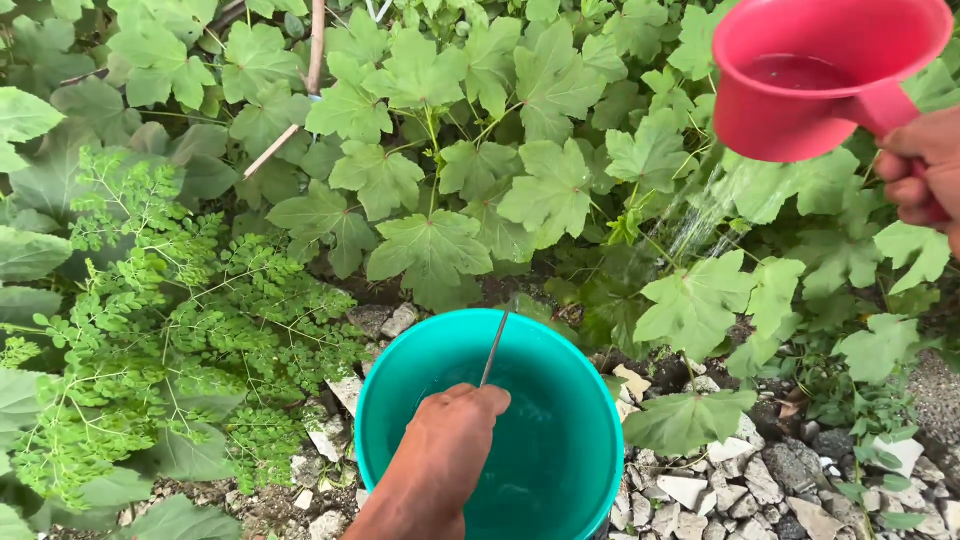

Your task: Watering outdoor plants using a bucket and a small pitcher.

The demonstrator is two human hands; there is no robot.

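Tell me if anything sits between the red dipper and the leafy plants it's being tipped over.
Nothing visible does. The right hand holds the red dipper by its handle above the broad-leaved plants, and thin streams of water fall straight onto the leaves. The left hand holds the teal bucket's wire handle, off to the side.

Right hand cut off by frame edge; bucket bottom cropped.

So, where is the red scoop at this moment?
In the head view, the red scoop is at the top right, held by its handle in the right hand, above the broad green leaves and beyond the teal bucket.
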